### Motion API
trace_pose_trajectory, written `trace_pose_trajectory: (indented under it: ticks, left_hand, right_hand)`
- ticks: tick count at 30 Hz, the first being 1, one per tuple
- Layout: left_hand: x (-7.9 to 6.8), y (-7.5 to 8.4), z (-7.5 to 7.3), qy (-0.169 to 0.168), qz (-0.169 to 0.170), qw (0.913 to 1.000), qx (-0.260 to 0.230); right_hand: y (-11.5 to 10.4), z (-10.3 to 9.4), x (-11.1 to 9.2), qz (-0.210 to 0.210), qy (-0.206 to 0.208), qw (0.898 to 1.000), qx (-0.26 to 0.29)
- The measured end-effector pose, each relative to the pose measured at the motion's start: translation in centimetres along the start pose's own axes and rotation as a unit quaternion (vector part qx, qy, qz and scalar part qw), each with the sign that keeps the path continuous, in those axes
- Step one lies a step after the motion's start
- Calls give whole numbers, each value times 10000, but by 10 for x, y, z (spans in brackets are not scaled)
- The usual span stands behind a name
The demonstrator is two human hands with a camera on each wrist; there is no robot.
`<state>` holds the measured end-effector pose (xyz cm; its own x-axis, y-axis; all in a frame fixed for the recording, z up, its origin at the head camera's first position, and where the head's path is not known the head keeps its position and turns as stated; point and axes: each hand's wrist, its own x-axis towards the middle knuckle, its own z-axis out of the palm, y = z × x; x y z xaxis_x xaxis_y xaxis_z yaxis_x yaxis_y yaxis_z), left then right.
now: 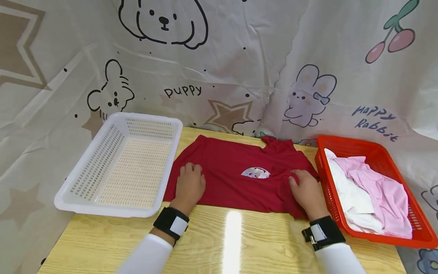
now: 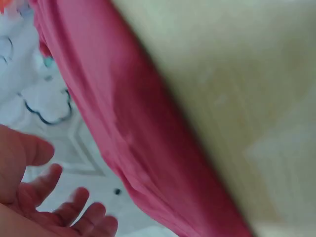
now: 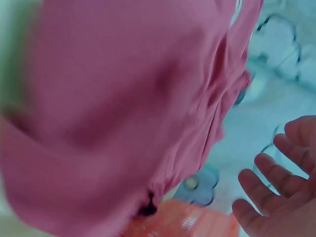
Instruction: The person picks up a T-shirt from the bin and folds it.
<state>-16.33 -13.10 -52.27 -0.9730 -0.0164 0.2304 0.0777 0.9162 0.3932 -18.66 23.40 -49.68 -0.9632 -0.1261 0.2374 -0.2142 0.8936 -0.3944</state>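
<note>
A dark red shirt (image 1: 222, 163) lies spread on the table in the head view, with a small pale print (image 1: 256, 172) right of its middle. My left hand (image 1: 190, 183) is over the shirt's left part, fingers loosely bent and nothing held. Over the right part is my right hand (image 1: 306, 190), its fingers relaxed and spread. The left wrist view shows the left hand (image 2: 54, 197) with fingers apart beside the red cloth (image 2: 133, 113). In the right wrist view, the right hand (image 3: 281, 182) likewise has slack fingers and an empty palm, and the cloth (image 3: 113, 108) has wrinkles.
A white plastic basket (image 1: 65, 199) stands at the left, right beside the shirt. At the right, a red basket (image 1: 386, 238) holds a pink garment (image 1: 380, 190) and a white garment (image 1: 352, 194). Behind the wooden table (image 1: 198, 243) hangs a printed curtain (image 1: 219, 68).
</note>
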Motion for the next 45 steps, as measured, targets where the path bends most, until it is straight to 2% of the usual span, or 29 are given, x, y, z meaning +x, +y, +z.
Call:
trace_pose_trajectory:
  ticks: [2,4,8,10,17,20,27,32,36,39,42,45]
  left_hand:
    - [-16,3,0,-320,139,9994,26]
    - [-29,5,-1,-766,160,9969,109]
    - [-40,4,-5,-1331,-7,9907,288]
    - [-42,3,-6,-1439,-104,9892,257]
    - [-53,3,-9,-1653,-305,9856,170]
    - [-62,6,-11,-1700,-276,9849,187]
    - [-88,13,-22,-1838,-182,9827,154]
    - [-102,11,-28,-2170,-155,9759,140]
    - [-104,15,-37,-2513,-147,9675,240]
    - [-92,22,-44,-2525,-239,9669,293]
    - [-62,28,-43,-2172,-278,9752,313]
    - [-18,30,-33,-1598,-128,9868,245]
  right_hand:
    - [-9,3,-20,0,-295,9996,39]
    - [-16,6,-38,168,-951,9953,36]
    - [-16,12,-57,589,-2422,9684,-52]
    - [-11,14,-60,655,-2778,9584,-76]
    - [10,15,-73,579,-2809,9580,-42]
    - [9,13,-85,561,-2767,9593,-13]
    - [1,7,-122,383,-2257,9734,-119]
    - [-3,0,-136,401,-2264,9728,-268]
    - [-7,-16,-129,368,-2552,9647,-539]
    - [-10,-31,-108,217,-2595,9644,-452]
    - [-6,-38,-68,-49,-2094,9775,-235]
    - [6,-29,-14,-503,-1234,9911,-52]
